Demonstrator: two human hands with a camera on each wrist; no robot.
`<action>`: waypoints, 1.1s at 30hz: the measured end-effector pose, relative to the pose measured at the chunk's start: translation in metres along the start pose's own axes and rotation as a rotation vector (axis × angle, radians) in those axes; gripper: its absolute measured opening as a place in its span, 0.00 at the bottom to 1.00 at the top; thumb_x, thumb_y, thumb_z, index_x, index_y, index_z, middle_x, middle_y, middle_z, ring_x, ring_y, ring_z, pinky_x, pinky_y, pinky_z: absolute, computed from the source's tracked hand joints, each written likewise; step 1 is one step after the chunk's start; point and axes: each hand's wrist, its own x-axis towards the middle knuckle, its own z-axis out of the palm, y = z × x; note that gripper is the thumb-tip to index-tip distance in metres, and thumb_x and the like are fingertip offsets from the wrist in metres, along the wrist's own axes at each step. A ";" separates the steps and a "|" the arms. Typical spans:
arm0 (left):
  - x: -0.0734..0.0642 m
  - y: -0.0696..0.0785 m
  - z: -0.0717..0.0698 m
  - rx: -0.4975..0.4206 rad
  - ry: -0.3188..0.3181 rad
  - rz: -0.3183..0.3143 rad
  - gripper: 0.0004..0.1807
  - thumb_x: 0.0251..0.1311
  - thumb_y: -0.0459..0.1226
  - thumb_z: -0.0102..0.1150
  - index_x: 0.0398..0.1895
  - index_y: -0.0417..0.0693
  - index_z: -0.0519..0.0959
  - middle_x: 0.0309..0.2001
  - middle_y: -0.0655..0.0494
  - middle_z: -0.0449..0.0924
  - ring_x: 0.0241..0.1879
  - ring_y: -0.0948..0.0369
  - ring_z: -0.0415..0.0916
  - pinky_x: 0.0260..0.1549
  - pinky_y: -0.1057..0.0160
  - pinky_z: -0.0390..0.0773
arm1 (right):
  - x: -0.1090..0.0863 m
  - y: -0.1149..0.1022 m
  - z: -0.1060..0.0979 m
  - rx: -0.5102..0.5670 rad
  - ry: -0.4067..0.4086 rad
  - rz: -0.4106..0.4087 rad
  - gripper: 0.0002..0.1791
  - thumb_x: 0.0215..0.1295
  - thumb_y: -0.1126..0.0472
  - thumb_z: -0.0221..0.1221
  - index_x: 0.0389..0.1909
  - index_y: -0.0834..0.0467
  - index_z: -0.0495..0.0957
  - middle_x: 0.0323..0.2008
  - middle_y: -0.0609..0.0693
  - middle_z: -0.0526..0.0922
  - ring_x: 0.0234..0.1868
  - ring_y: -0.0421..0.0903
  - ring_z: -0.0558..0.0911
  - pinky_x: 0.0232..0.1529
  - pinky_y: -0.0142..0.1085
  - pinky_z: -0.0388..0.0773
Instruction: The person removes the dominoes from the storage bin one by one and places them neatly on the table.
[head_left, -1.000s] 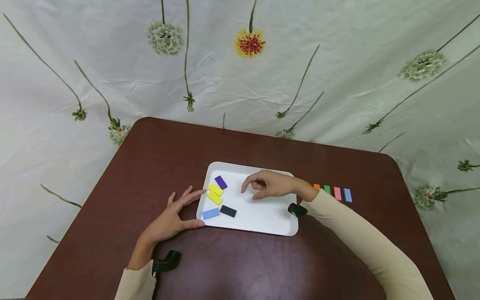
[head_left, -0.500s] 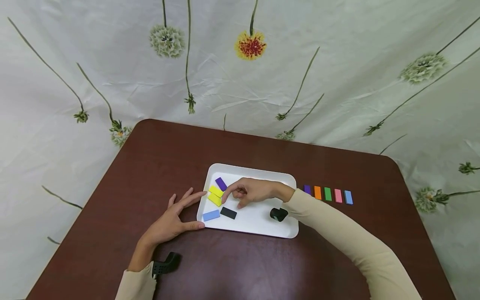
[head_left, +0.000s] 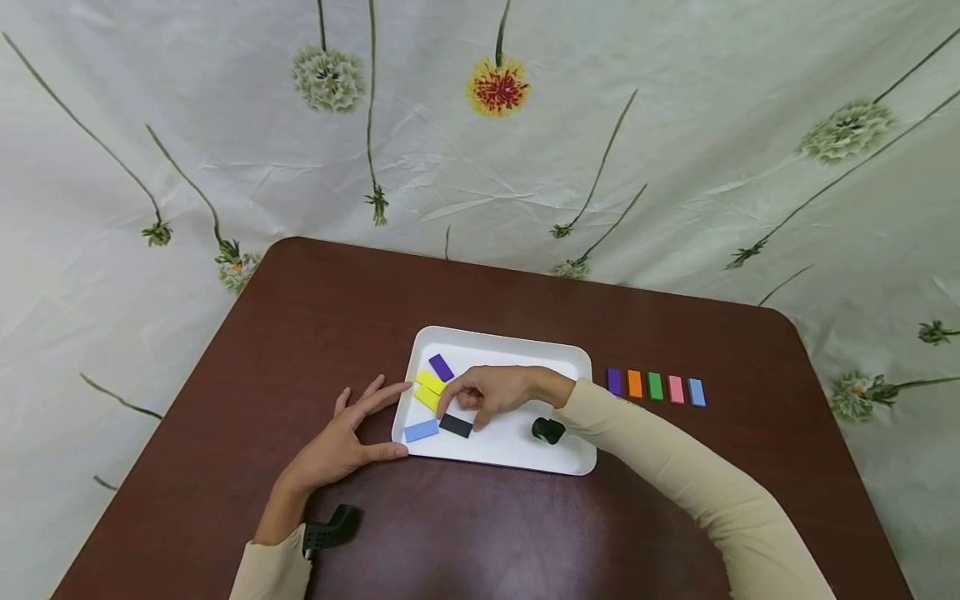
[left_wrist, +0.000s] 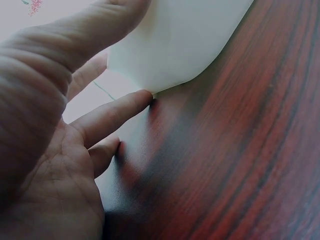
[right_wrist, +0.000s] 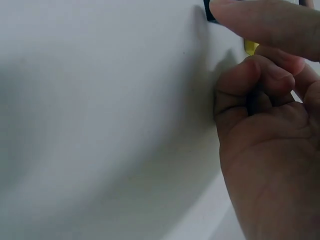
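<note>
On the brown table [head_left: 345, 308], the left hand [head_left: 348, 437], spread, touches the white tray [head_left: 525, 451] while the right hand [head_left: 498, 390] pinches the black block [head_left: 456, 427], and crooked lifting could bump the blue block [head_left: 422, 431] between both hands.

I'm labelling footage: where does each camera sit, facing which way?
Head: on the head, facing forward and down at the white rectangular tray; left hand and right hand show.
Left wrist: on that wrist, facing the tray's edge and brown wooden table; left hand shows.
Right wrist: on that wrist, facing the tray's inside; right hand shows.
Head and right wrist share the black rectangular block.
</note>
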 end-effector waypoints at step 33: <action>0.002 0.002 0.001 0.011 0.011 -0.017 0.45 0.51 0.47 0.76 0.74 0.62 0.66 0.75 0.51 0.63 0.80 0.41 0.39 0.68 0.30 0.23 | -0.008 -0.006 0.009 -0.315 0.136 0.046 0.23 0.54 0.70 0.72 0.52 0.58 0.80 0.20 0.42 0.60 0.25 0.34 0.62 0.35 0.25 0.63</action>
